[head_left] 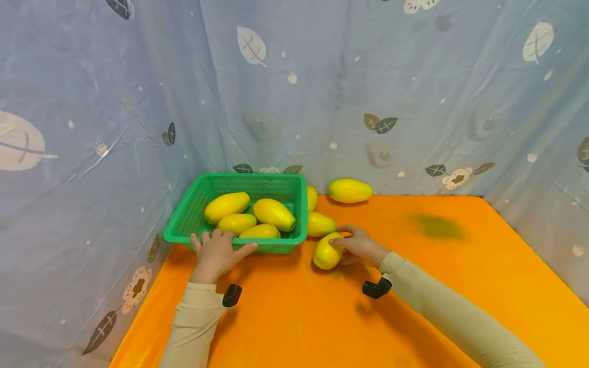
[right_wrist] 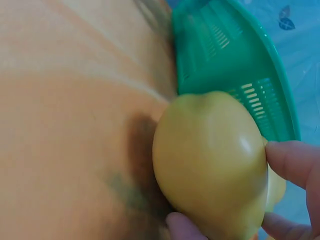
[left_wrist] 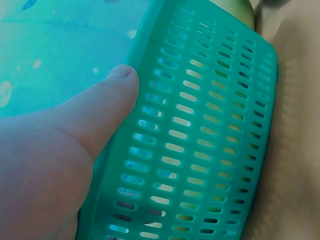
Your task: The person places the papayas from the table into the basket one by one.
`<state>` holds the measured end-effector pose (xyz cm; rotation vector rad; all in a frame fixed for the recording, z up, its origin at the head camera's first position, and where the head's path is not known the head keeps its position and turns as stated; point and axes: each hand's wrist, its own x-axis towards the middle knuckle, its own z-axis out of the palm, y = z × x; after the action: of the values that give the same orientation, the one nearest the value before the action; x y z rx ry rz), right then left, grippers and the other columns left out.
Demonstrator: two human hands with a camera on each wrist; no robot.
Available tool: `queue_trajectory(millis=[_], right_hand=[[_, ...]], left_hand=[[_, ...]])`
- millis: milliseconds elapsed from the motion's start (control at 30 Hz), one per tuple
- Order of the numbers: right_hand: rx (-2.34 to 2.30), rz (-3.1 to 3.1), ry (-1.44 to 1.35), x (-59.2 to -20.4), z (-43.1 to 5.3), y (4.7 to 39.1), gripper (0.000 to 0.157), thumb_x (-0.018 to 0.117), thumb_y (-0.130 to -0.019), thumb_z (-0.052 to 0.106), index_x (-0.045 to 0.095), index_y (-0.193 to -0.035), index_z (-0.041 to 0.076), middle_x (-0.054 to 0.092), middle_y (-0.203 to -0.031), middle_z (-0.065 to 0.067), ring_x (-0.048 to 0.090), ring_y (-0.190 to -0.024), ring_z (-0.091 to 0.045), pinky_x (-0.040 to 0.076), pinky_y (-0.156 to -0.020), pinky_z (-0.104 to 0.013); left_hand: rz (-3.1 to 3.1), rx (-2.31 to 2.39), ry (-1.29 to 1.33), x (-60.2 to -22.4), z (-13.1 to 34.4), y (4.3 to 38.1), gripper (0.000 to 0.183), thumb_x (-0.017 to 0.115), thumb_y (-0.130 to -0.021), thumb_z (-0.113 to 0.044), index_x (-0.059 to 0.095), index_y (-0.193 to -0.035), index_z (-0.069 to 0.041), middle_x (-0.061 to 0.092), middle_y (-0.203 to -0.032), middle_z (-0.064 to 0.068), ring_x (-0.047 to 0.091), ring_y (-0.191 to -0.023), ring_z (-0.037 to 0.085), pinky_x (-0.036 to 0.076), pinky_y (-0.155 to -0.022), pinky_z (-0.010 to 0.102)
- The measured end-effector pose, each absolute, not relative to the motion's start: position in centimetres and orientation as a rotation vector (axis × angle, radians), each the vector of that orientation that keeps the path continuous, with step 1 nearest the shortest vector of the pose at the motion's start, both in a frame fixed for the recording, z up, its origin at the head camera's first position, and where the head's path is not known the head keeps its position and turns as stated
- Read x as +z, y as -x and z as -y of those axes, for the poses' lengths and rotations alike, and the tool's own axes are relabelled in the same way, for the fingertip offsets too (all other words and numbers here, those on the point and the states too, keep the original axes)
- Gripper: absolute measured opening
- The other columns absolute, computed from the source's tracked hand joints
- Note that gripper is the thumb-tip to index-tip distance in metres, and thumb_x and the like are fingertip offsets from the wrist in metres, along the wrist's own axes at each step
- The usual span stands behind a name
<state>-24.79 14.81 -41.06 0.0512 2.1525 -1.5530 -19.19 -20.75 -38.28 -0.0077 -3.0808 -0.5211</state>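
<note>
A green plastic basket with slotted walls holds several yellow papayas. My left hand rests on its front rim near the left corner, fingers spread over the edge. In the left wrist view the thumb lies against the rim. Just right of the basket, my right hand grips a papaya by its right side. In the right wrist view, fingertips and thumb press around that papaya, which looks tilted with one end toward the camera; part of the hand is out of frame.
Beside the basket's right wall lie a papaya and a partly hidden one. Another papaya lies at the table's back edge against the patterned curtain. The orange tabletop has a dark greenish stain on the right.
</note>
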Motion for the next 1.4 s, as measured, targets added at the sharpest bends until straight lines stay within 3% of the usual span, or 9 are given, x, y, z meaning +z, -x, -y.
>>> queue_trajectory(millis=[133, 333, 500, 633, 700, 933, 1100, 1233, 1400], right_hand=[[-1.604, -2.127, -0.079, -41.4, -14.5, 24.8, 0.073, 0.065, -0.099, 0.023, 0.027, -0.157, 0.001, 0.043, -0.148, -0.029, 0.061, -0.113, -0.034, 0.062, -0.088, -0.048], [-1.644, -2.104, -0.091, -41.7, -14.6, 24.8, 0.070, 0.063, -0.100, 0.020, 0.027, -0.157, 0.000, 0.043, -0.149, -0.028, 0.060, -0.117, -0.035, 0.061, -0.091, -0.048], [-1.688, -2.045, -0.101, -41.5, -15.0, 24.5, 0.071, 0.062, -0.100, 0.017, 0.026, -0.158, -0.001, 0.049, -0.142, -0.027, 0.064, -0.106, -0.029, 0.061, -0.090, -0.047], [-1.701, -2.018, -0.063, -40.0, -15.8, 24.5, 0.072, 0.061, -0.101, 0.018, 0.024, -0.159, -0.001, 0.058, -0.125, -0.017, 0.064, -0.089, -0.019, 0.062, -0.087, -0.044], [-1.713, -2.005, -0.034, -38.7, -16.3, 24.9, 0.073, 0.060, -0.102, 0.019, 0.021, -0.161, 0.001, 0.056, -0.124, -0.013, 0.063, -0.089, -0.016, 0.062, -0.087, -0.043], [-1.780, -2.044, 0.019, -31.7, -15.4, 27.4, 0.072, 0.057, -0.104, 0.020, 0.018, -0.163, 0.009, 0.039, -0.152, -0.019, 0.058, -0.110, -0.023, 0.061, -0.090, -0.037], [-1.837, -2.011, 0.067, -28.1, -11.5, 29.1, 0.070, 0.058, -0.104, 0.020, 0.020, -0.163, 0.015, 0.037, -0.159, -0.017, 0.052, -0.132, -0.033, 0.055, -0.104, -0.045], [-1.890, -1.935, 0.113, -28.2, -7.9, 29.7, 0.070, 0.059, -0.104, 0.019, 0.021, -0.163, 0.014, 0.034, -0.163, -0.017, 0.042, -0.147, -0.039, 0.046, -0.114, -0.054], [-1.885, -1.932, 0.085, -30.7, -4.1, 29.8, 0.070, 0.063, -0.101, 0.015, 0.026, -0.161, 0.013, 0.032, -0.163, -0.018, 0.036, -0.149, -0.043, 0.049, -0.109, -0.056]], left_hand=[[3.075, -0.525, 0.000, -38.4, 20.6, 19.1, 0.077, 0.062, -0.091, -0.067, 0.061, -0.131, -0.002, 0.056, -0.124, 0.028, 0.037, -0.125, 0.058, -0.001, -0.113, 0.081], [3.074, -0.519, 0.000, -38.3, 20.6, 19.1, 0.077, 0.062, -0.092, -0.066, 0.060, -0.134, -0.001, 0.055, -0.126, 0.030, 0.036, -0.127, 0.060, -0.002, -0.113, 0.081], [3.072, -0.521, 0.007, -38.5, 20.7, 19.2, 0.078, 0.062, -0.092, -0.066, 0.060, -0.134, -0.001, 0.055, -0.125, 0.030, 0.035, -0.127, 0.060, -0.002, -0.113, 0.081], [3.064, -0.531, 0.011, -38.7, 20.7, 19.2, 0.078, 0.063, -0.091, -0.066, 0.061, -0.133, -0.001, 0.055, -0.124, 0.030, 0.035, -0.127, 0.061, -0.002, -0.113, 0.081], [3.062, -0.537, 0.007, -38.7, 20.7, 19.2, 0.077, 0.063, -0.091, -0.066, 0.061, -0.132, -0.001, 0.055, -0.124, 0.030, 0.035, -0.127, 0.061, -0.003, -0.113, 0.081], [3.070, -0.526, 0.012, -38.5, 21.0, 19.3, 0.078, 0.062, -0.091, -0.067, 0.061, -0.132, -0.001, 0.054, -0.125, 0.031, 0.035, -0.127, 0.061, -0.002, -0.113, 0.082], [3.067, -0.512, -0.014, -38.3, 21.5, 19.2, 0.076, 0.063, -0.091, -0.066, 0.061, -0.132, -0.001, 0.055, -0.125, 0.030, 0.036, -0.126, 0.060, -0.002, -0.113, 0.082], [3.069, -0.514, -0.026, -38.3, 21.3, 19.3, 0.076, 0.063, -0.091, -0.066, 0.061, -0.133, -0.002, 0.055, -0.125, 0.029, 0.036, -0.126, 0.058, -0.002, -0.114, 0.081], [3.081, -0.513, -0.038, -38.5, 20.8, 19.5, 0.076, 0.063, -0.091, -0.066, 0.061, -0.134, -0.003, 0.055, -0.127, 0.028, 0.036, -0.129, 0.058, -0.002, -0.115, 0.080]])
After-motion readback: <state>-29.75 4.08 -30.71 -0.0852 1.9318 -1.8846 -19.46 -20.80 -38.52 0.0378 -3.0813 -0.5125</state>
